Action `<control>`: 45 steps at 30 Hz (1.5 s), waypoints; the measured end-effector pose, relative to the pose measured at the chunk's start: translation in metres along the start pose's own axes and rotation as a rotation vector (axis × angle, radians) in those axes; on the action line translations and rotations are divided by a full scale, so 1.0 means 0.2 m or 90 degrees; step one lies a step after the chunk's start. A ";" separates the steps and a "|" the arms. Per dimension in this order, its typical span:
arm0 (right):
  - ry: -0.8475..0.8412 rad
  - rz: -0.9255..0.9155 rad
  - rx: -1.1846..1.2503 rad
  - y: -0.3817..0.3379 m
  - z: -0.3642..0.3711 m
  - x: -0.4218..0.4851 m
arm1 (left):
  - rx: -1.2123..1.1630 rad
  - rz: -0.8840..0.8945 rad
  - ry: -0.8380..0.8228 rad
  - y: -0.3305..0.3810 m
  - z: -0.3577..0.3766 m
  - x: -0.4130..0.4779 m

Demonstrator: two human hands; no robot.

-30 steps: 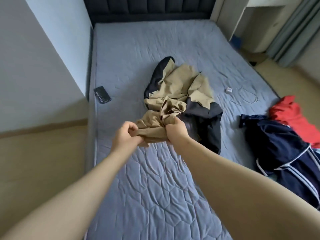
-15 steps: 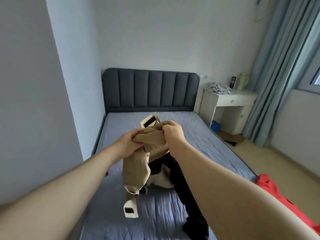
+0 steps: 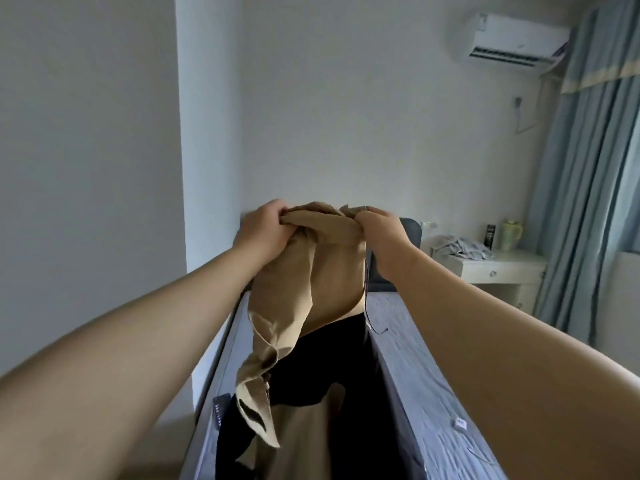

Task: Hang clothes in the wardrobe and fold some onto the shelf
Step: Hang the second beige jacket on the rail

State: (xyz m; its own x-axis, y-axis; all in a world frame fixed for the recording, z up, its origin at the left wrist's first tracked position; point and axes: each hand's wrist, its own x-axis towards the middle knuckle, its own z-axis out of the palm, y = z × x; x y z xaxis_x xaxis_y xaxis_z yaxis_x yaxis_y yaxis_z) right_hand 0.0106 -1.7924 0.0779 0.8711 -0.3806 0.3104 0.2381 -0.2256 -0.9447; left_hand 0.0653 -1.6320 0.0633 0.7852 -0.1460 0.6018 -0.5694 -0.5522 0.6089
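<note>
Gripping a tan and black jacket by its top edge, both hands are raised in front of the head camera, well above the bed. The left hand has its fingers curled over the bunched tan fabric at one end. The right hand clenches the cloth at the other end, so a short fold stretches between them. The garment hangs straight down from this hold, tan in its upper part and black lower down. One tan sleeve dangles on the left side with its cuff open. A thin dark cord trails from the jacket's right edge. The hem runs past the bottom of the view, so whether it touches the mattress cannot be told.

The bed is covered in grey-blue quilted fabric and runs away from the camera to a dark padded headboard, mostly hidden behind the hands. A dark flat device lies at the mattress's left edge, and a small white object rests on the right part.

A pale wall fills the background, with a jutting corner on the left. A white air conditioner is mounted high on the right, next to light blue curtains. Just beside the headboard stands a white bedside table carrying crumpled grey cloth, a dark container and a pale green jug.
</note>
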 end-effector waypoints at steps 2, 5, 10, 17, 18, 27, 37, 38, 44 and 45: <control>0.002 0.079 -0.077 0.04 0.01 -0.02 | 0.118 -0.050 -0.067 0.01 -0.03 0.00; -0.025 0.217 -0.094 0.22 0.06 -0.08 | 0.146 -0.166 -0.142 -0.01 -0.02 -0.02; -0.177 0.338 -0.029 0.51 0.18 -0.17 | -0.180 -0.495 -0.161 -0.09 0.00 -0.09; -0.359 0.233 0.051 0.49 0.28 -0.18 | -0.466 -0.635 -0.064 -0.07 -0.09 0.00; -0.368 0.191 0.060 0.47 0.30 -0.17 | -0.502 -0.635 -0.039 -0.06 -0.11 0.02; -0.238 -0.007 -0.216 0.24 0.34 -0.11 | -0.751 -0.558 0.058 0.21 -0.21 0.10; -0.046 -0.010 -0.039 0.07 0.13 -0.04 | -0.638 -0.628 0.189 0.16 -0.31 0.15; -0.029 -0.025 -0.044 0.04 0.11 -0.03 | -0.627 -0.628 0.185 0.15 -0.30 0.16; -0.001 -0.052 0.005 -0.12 0.06 0.04 | -0.735 -0.390 0.122 0.21 -0.36 0.19; -0.001 -0.052 0.015 -0.15 0.07 0.05 | -0.789 -0.330 0.092 0.23 -0.38 0.20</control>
State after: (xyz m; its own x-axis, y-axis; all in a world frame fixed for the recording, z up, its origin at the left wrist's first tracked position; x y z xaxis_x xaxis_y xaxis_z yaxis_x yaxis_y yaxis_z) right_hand 0.0185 -1.7782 0.1078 0.8493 -0.3604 0.3858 0.3178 -0.2345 -0.9187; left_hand 0.0521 -1.6003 0.1552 0.9862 -0.0195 0.1647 -0.1213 0.5925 0.7964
